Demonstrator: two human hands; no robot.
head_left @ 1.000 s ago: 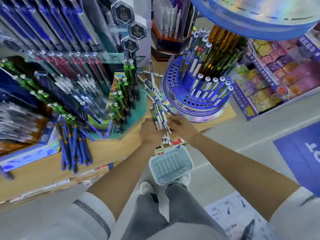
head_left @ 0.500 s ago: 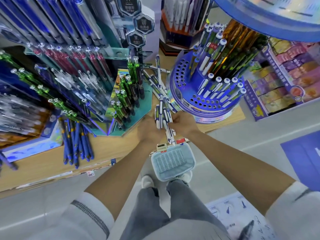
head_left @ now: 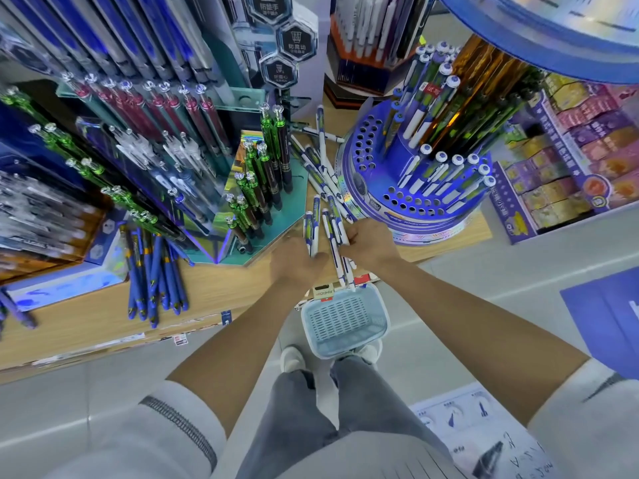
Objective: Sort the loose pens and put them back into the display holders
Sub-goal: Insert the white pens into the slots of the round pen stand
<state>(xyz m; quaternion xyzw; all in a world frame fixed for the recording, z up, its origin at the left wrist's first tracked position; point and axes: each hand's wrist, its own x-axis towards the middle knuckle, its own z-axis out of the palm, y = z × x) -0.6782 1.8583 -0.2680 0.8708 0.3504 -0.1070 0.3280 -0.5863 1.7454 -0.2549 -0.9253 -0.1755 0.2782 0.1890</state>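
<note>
Both hands are at the front edge of the bench (head_left: pixel 221 288), and each one grips some of the white-and-blue pens (head_left: pixel 332 233). The left hand (head_left: pixel 297 262) holds a few near their lower ends, and the right hand (head_left: pixel 371 245) curls round several more. One second ago these pens were spread in a loose fan under the fingers. Now they stand closer and almost parallel, so the collecting step seems nearly finished. A heap (head_left: pixel 320 160) of the same kind lies at 12 o'clock from the hands, against the round holder (head_left: pixel 371 146) at 1 o'clock, which has many free holes. I think the bundle should go there next. The basket (head_left: pixel 344 323) is at 6 o'clock.
</note>
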